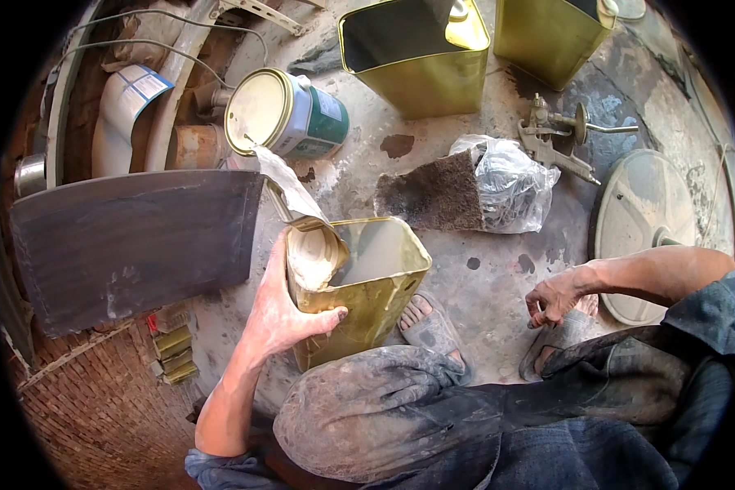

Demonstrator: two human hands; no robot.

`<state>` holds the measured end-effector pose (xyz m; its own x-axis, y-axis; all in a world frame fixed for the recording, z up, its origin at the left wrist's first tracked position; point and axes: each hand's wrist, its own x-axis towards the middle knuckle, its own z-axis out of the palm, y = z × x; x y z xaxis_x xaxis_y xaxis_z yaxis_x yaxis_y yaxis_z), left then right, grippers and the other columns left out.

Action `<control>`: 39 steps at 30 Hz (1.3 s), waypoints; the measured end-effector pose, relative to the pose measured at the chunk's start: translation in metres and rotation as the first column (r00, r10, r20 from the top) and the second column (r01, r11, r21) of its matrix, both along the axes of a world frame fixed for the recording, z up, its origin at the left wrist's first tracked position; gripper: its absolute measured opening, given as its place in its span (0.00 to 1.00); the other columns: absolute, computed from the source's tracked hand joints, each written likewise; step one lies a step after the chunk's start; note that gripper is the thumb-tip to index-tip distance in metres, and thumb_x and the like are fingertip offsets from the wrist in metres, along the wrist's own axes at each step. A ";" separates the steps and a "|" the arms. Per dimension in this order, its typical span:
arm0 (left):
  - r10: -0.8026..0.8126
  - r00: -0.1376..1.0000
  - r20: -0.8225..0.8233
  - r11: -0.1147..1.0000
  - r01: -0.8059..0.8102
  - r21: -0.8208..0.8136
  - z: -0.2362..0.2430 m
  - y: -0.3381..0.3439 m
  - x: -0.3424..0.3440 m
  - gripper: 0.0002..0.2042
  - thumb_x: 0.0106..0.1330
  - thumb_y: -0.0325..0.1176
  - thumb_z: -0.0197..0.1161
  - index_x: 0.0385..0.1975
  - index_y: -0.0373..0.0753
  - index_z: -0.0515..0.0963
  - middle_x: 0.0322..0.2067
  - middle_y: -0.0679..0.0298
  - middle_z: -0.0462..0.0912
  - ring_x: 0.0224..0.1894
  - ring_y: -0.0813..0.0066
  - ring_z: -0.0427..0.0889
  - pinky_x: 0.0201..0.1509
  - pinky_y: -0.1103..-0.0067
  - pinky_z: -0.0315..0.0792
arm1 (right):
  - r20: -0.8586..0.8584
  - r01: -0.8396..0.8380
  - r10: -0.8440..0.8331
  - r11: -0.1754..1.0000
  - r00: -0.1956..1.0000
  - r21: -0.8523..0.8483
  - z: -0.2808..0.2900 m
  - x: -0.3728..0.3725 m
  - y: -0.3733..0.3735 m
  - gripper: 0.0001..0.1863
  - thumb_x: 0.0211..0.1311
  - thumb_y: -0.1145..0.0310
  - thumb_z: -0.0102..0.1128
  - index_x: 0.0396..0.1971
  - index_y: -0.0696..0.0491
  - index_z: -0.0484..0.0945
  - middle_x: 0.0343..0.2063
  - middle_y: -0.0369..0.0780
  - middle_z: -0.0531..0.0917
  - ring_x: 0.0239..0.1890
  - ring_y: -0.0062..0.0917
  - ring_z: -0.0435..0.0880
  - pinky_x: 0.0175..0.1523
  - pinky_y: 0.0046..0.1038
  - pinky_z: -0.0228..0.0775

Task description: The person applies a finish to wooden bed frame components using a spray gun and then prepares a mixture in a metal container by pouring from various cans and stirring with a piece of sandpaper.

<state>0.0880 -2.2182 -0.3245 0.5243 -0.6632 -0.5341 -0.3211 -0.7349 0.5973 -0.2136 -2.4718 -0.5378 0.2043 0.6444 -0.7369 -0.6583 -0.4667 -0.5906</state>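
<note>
My left hand (282, 314) grips the near left side of an open square metal tin (359, 306), gold-yellow and streaked with pale drips. Its thumb lies along the tin's near face and its fingers go round the far left side, partly hidden. The cut top of the tin (312, 253) is bent back at the left and carries thick off-white stuff. Pale material coats the inside, and the tin stands tilted beside my left knee. My right hand (554, 299) hangs at the right above a sandalled foot, fingers loosely bent and apart, with nothing visible in it.
A dark curved panel (135, 249) stands at the left. Beyond the tin lie a lidded white-green bucket (322, 122), a rough brown piece (433, 193), a clear plastic bag (514, 186) and a spray gun (559, 135). Two more gold tins (425, 82) are farther off; a round disc (645, 204) lies right.
</note>
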 end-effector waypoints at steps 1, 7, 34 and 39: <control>0.004 1.000 -0.006 1.000 -0.004 0.002 0.001 -0.001 0.000 0.58 0.39 0.43 0.80 0.70 0.29 0.50 0.62 0.50 0.67 0.65 0.61 0.67 0.70 0.69 0.60 | 0.002 -0.005 0.005 1.000 1.000 -0.001 -0.001 -0.001 0.000 0.26 0.63 0.51 0.57 0.46 0.61 0.75 0.26 0.40 0.85 0.30 0.26 0.86 0.37 0.28 0.77; -0.005 1.000 0.026 0.999 0.004 0.038 -0.002 -0.004 0.000 0.58 0.39 0.42 0.80 0.70 0.29 0.49 0.63 0.49 0.66 0.66 0.61 0.66 0.71 0.69 0.60 | -0.023 -0.010 0.010 1.000 1.000 0.010 -0.009 -0.002 0.002 0.27 0.63 0.50 0.58 0.47 0.60 0.75 0.26 0.39 0.85 0.31 0.26 0.86 0.36 0.28 0.77; -0.014 0.999 -0.033 0.999 0.013 -0.041 0.004 -0.017 0.002 0.53 0.41 0.42 0.80 0.67 0.30 0.55 0.59 0.53 0.70 0.62 0.65 0.69 0.67 0.71 0.63 | -0.055 -0.106 0.107 0.994 0.993 0.014 -0.021 -0.008 0.002 0.28 0.63 0.47 0.57 0.51 0.57 0.74 0.30 0.40 0.86 0.33 0.25 0.86 0.38 0.26 0.78; -0.016 1.000 -0.020 0.999 0.015 -0.031 0.004 -0.014 0.003 0.53 0.41 0.40 0.79 0.67 0.30 0.54 0.59 0.52 0.71 0.62 0.65 0.69 0.67 0.71 0.63 | -0.046 -0.111 0.112 0.994 0.993 0.010 -0.020 -0.009 0.002 0.29 0.64 0.46 0.55 0.51 0.57 0.74 0.32 0.40 0.86 0.34 0.26 0.87 0.40 0.26 0.79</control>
